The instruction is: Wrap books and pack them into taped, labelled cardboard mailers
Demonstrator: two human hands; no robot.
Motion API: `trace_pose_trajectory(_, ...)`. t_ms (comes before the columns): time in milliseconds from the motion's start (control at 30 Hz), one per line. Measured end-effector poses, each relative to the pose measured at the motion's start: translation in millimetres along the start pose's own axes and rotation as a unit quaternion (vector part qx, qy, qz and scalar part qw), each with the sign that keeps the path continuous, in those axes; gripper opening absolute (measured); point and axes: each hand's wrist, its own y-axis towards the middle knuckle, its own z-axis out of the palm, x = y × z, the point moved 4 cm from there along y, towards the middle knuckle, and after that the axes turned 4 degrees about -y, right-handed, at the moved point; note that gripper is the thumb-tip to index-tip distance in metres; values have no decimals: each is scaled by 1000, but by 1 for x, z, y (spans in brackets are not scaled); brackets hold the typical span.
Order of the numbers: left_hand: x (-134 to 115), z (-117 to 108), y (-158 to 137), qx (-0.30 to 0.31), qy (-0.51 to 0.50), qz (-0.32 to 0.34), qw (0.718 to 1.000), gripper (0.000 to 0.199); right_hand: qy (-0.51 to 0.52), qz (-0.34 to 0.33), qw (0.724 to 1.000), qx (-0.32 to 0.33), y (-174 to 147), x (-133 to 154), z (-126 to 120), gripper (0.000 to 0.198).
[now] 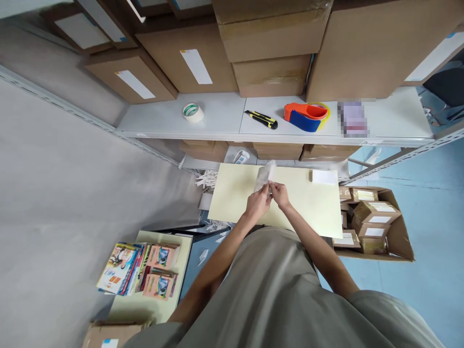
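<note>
Above the pale yellow table [300, 203], a thin whitish packet [264, 178] is held at a tilt; whether it is paper or plastic is unclear. My left hand [258, 204] is closed round its lower end. Right beside it, the fingers of my right hand [280, 194] pinch the packet's near right edge. The hands partly hide that lower end. Off to the right on the same table lies a stack of white cards or labels [324, 177].
On the shelf [221, 113] behind sit a tape roll [193, 112], a yellow-black box cutter [261, 119] and an orange-blue tape dispenser [306, 116]. Cartons fill the upper area. An open carton [400, 237] of small boxes stands right; books [119, 268] lie lower left.
</note>
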Motion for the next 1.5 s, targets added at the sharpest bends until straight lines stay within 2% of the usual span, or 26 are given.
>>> trace_pose_trajectory(67,10,-14,4,-45,-140,31,989,68,34,-28,999,18,4,16,-12,85)
trace_pose_trajectory(100,19,-25,6,-85,-210,37,973,70,61,-33,997,37,7,24,-19,85)
trace_pose_trajectory(200,49,-64,11,-200,-369,23,907,78,135,-33,987,84,11,48,-41,81)
trace_pose_trajectory(233,56,-76,12,-200,-409,22,890,82,152,-35,983,91,11,54,-47,79)
trace_pose_trajectory(333,60,-106,8,-111,-492,57,862,83,198,-38,974,101,12,69,-61,76)
trace_pose_trajectory(400,53,-121,-2,-62,-518,80,850,77,217,-34,970,101,12,72,-66,76)
trace_pose_trajectory(533,30,-136,-20,-32,-529,99,842,69,213,-26,972,94,12,70,-72,75)
trace_pose_trajectory(700,13,-136,-23,-60,-508,108,852,62,217,-17,970,111,10,72,-71,73)
trace_pose_trajectory(933,27,-128,-8,-101,-508,100,850,68,251,-19,960,125,6,84,-68,71)
trace_pose_trajectory(1000,30,-125,-3,-133,-467,101,868,69,251,-15,961,118,6,86,-68,72)
trace_pose_trajectory(1133,24,-113,1,-245,-281,92,923,70,214,-16,970,111,5,89,-61,71)
trace_pose_trajectory(1167,19,-105,1,-240,-255,92,932,70,198,-19,974,110,4,88,-57,72)
trace_pose_trajectory(1267,0,-72,4,-146,-247,91,953,67,150,-29,983,101,-2,83,-38,76)
trace_pose_trajectory(1333,-7,-52,6,-109,-231,68,964,67,133,-38,986,92,-8,77,-22,79)
trace_pose_trajectory(1433,-1,-38,13,-121,-197,17,973,63,126,-51,988,80,-15,67,-4,83)
trace_pose_trajectory(1500,12,-39,21,-127,-234,8,964,56,117,-56,988,80,-15,60,-1,82)
